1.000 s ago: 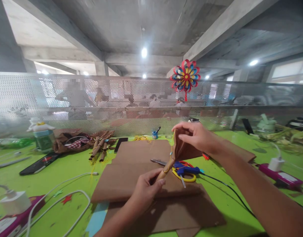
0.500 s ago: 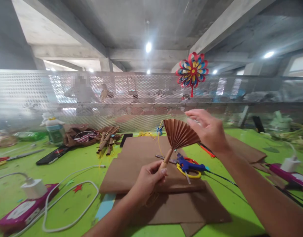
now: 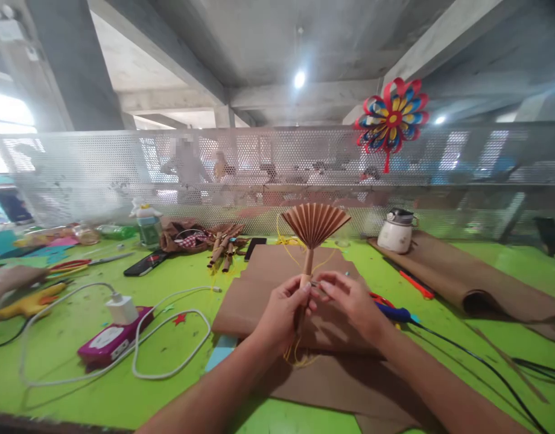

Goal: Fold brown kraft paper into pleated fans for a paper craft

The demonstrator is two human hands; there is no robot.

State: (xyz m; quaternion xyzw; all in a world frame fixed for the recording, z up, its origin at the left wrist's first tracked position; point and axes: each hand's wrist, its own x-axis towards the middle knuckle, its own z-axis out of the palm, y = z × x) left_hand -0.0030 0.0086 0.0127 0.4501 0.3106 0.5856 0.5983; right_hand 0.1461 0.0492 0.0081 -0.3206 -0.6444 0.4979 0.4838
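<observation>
A pleated brown paper fan (image 3: 316,224) stands upright in front of me, its folds spread above a rolled paper handle. My left hand (image 3: 284,307) is closed around the lower handle. Beside it, my right hand (image 3: 350,301) pinches close to the handle with thumb and fingertips together; what lies between them is too small to make out. Thin yellow string (image 3: 300,363) dangles below the hands, and more curves behind the fan. Under both hands lie stacked brown paper sheets (image 3: 245,301). A blue glue gun (image 3: 393,312) is partly hidden behind my right hand.
Left on the green table (image 3: 178,386) are a purple power strip (image 3: 99,352), a white cable (image 3: 171,377), a phone (image 3: 146,263) and rolled paper sticks (image 3: 223,244). A kettle-like white jug (image 3: 395,234) and rolled brown paper (image 3: 467,271) stand right. A perforated screen (image 3: 250,157) runs behind.
My right hand has come down from beside the fan's pleats to the handle, next to my left hand. The fan has turned from tilted right to upright. The view has swung.
</observation>
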